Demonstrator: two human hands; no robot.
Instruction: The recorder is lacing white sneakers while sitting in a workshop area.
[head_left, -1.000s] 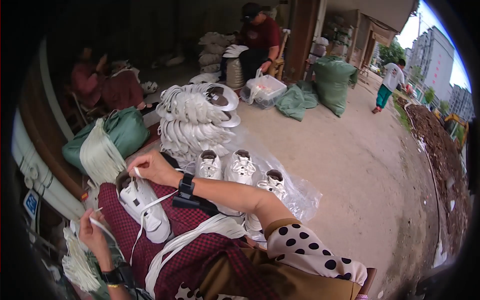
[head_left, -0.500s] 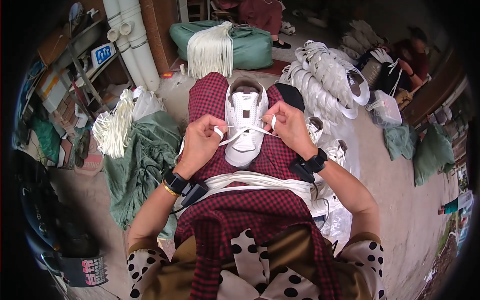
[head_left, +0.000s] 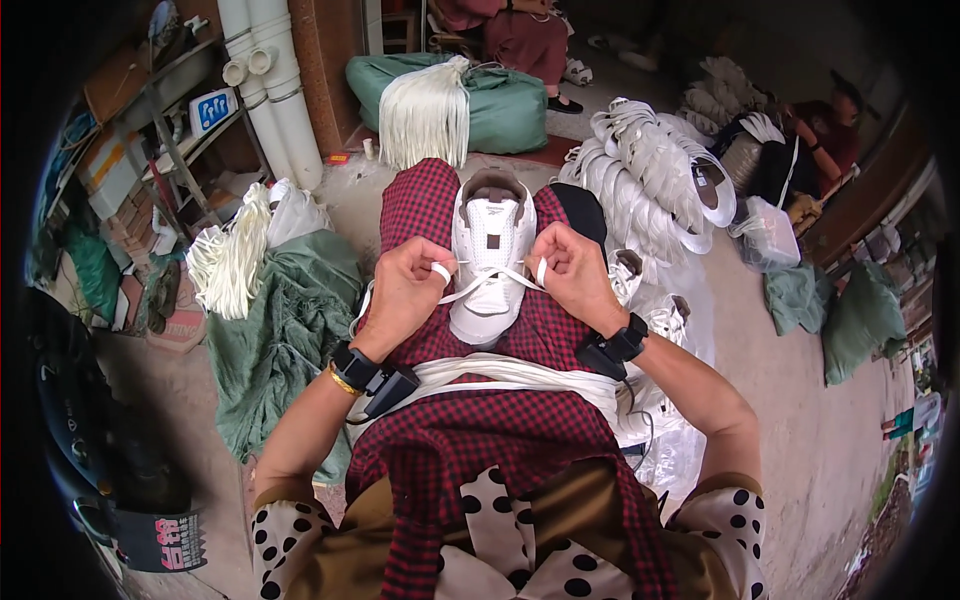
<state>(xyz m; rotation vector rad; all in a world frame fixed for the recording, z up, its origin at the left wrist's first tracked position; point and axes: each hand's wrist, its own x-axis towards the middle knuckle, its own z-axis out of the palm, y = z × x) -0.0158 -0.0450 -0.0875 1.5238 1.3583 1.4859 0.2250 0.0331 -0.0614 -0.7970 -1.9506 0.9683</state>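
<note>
A white sneaker with a brown lining rests between my knees on a red-and-black checked apron. Its white shoelace crosses over the tongue. At the shoe's left edge my left hand pinches one end of the lace. On the opposite edge my right hand has closed fingers around the other end. A white loop shows at the fingers of each hand. The tips themselves are partly hidden behind my knuckles. A bundle of white laces lies across my lap.
Stacked white shoe parts and more sneakers are to my right. Green sacking with white laces lies left. Ahead, a hanging lace bundle drapes over a green sack. Other people sit farther back.
Both hands have shifted slightly on the lace, and the crossing over the tongue has changed shape a little. The view has tilted a bit, so the shoe sits lower.
</note>
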